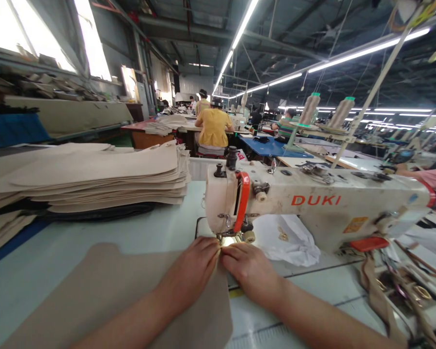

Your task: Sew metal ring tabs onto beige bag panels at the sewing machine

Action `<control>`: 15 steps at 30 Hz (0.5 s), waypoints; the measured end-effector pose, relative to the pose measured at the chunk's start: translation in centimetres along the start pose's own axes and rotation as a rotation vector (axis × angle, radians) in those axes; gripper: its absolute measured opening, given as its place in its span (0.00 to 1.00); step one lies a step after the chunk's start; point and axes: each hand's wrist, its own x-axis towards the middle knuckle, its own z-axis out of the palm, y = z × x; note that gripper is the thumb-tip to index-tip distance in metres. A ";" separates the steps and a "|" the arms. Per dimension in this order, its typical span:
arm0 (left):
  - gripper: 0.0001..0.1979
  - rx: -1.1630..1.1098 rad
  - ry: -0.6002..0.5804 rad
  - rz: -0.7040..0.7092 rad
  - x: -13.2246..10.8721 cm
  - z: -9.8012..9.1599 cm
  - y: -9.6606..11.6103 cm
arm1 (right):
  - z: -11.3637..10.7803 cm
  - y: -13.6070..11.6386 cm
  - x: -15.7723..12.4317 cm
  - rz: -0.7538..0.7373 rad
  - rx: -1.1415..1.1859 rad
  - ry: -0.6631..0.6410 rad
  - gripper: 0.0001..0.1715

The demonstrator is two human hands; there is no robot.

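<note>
In the head view, with the sewing machine's needle area (220,238) as the centre of the dial, the beige panel (119,278) spreads over the pale counter (163,223) from about 6 to 9 o'clock, its upper corner reaching the needle. The left hand (189,274) sits at 8 o'clock on the panel, fingers drawn together and bent, tips right beside the needle; whether they pinch the edge or only press it, I cannot tell. The right hand (256,271) is at 4 o'clock, fingers bunched, tips close to the left hand's at the same spot; its grip is hidden too. The white sewing machine (276,194), lettered DUKI, runs from 12 round to 3 o'clock. A stack of beige panels (105,169) lies at 10 o'clock. A crumpled white bag (290,242) rests at 3 o'clock, and brown straps (370,286) hang further out towards 4. Two thread cones (309,109) stand between 1 and 2 o'clock. A person in a yellow top (213,127) sits further off at 12 o'clock.
</note>
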 end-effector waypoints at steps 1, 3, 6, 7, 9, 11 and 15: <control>0.12 -0.007 0.003 -0.003 0.1 0.0 0.0 | 0.0 0.0 0.0 0.001 0.002 0.001 0.05; 0.12 -0.023 0.017 -0.004 0.2 0.0 0.0 | 0.0 0.0 0.0 0.002 -0.001 0.001 0.04; 0.12 -0.039 0.031 -0.002 0.4 -0.1 0.0 | 0.0 0.0 0.0 0.005 -0.002 -0.001 0.04; 0.12 -0.044 0.032 -0.001 0.4 0.0 0.0 | 0.0 0.0 0.0 0.006 -0.002 -0.001 0.04; 0.12 -0.053 0.030 -0.004 0.4 0.0 -0.1 | -0.1 -0.1 0.0 0.010 -0.004 -0.005 0.04; 0.11 -0.060 0.030 -0.013 0.3 0.1 -0.2 | -0.1 -0.1 0.0 0.014 -0.009 -0.013 0.05; 0.11 -0.062 0.024 -0.025 0.2 0.3 -0.3 | 0.0 -0.1 0.0 0.018 -0.006 -0.014 0.05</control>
